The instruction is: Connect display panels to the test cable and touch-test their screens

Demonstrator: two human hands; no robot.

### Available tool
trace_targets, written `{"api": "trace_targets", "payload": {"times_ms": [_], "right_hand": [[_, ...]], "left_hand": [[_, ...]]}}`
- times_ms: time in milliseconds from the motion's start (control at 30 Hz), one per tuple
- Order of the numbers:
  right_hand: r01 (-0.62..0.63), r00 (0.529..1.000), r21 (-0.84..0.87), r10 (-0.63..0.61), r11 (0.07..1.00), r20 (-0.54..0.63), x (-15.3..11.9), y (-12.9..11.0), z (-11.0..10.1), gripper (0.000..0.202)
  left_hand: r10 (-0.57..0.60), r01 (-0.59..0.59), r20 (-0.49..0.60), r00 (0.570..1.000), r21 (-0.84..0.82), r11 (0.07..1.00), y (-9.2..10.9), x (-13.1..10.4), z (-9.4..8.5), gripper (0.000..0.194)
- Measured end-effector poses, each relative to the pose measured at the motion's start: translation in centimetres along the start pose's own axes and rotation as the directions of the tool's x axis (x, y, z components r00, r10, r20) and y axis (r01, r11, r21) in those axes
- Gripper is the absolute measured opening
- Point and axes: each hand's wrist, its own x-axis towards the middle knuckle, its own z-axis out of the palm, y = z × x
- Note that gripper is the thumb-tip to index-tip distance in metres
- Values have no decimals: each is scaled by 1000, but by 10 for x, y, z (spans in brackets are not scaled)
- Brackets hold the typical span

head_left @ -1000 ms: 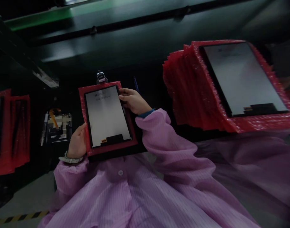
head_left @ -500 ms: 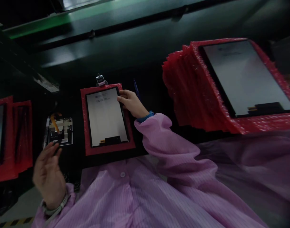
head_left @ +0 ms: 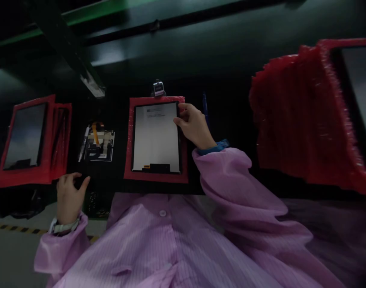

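Observation:
A flat screen panel (head_left: 157, 138) with a white face lies on a red bubble sheet (head_left: 155, 177) in front of me. My right hand (head_left: 195, 123) is at the panel's upper right edge, thumb over its face and fingers at the rim; it pinches that edge. My left hand (head_left: 70, 196) hangs at the table's front edge with thumb and fingers apart, holding nothing. It is nearest to the small red stack (head_left: 61, 140) on the left, on which another panel (head_left: 26, 136) rests.
An opened device part with an orange ribbon (head_left: 100, 144) and a white pen (head_left: 84, 143) lie left of the panel. A small counter (head_left: 158, 88) sits behind it, a blue pen (head_left: 205, 106) to its right. A tall red stack (head_left: 297, 120) bears another panel (head_left: 361, 92).
The view has swung left, so things appear further right. My left hand has moved nearer the left red stack, its thumb now spread apart. My right hand remains at the panel's upper right edge.

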Motion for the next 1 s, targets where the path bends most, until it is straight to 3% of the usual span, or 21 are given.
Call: {"api": "trace_targets", "payload": {"times_ms": [167, 267, 467, 667, 1000], "right_hand": [[10, 1000, -38, -9, 999, 8, -2, 3, 1, 39], [-42, 998, -78, 45, 996, 41, -5, -1, 1, 42], [-139, 984, -150, 153, 979, 88, -12, -8, 1, 40], [-147, 976, -269, 183, 952, 114, -14, 2, 0, 57], [-130, 982, -295, 165, 946, 96, -14, 2, 2, 65]], "left_hand": [[-73, 70, -39, 997, -62, 996, 3, 1, 7, 24], [-76, 70, -52, 996, -103, 992, 7, -4, 8, 18], [-151, 142, -108, 983, -91, 986, 17, -18, 17, 19], [-246, 242, -133, 960, -50, 969, 19, -24, 24, 17], [-215, 203, -134, 967, -101, 974, 19, -23, 26, 12]]}}
